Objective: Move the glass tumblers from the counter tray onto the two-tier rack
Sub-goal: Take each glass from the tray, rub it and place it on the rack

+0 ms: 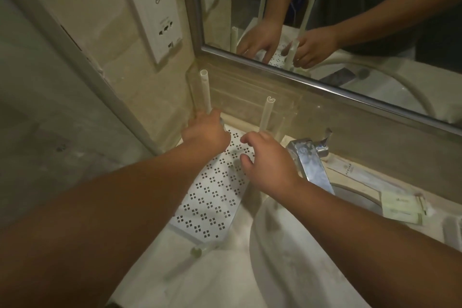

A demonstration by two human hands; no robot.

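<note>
Your left hand (206, 132) curls round the cream post (205, 90) at the white perforated rack shelf's (212, 197) far-left corner; your right hand (268, 160) hovers loosely curled, holding nothing.

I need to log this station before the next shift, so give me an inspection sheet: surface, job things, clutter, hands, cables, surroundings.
Surface: pale counter beside a sink basin; looks dusty.
Job's things: white perforated rack shelf with upright posts; no glass tumblers or tray clearly seen.
Clutter: small wrapped packets right of the basin.
Hands: left hand curled at the base of the back-left post; right hand over the shelf, fingers loosely curled, holding nothing seen.
Cables: nothing seen.
Surroundings: chrome faucet, framed mirror reflecting both hands, wall socket panel.
</note>
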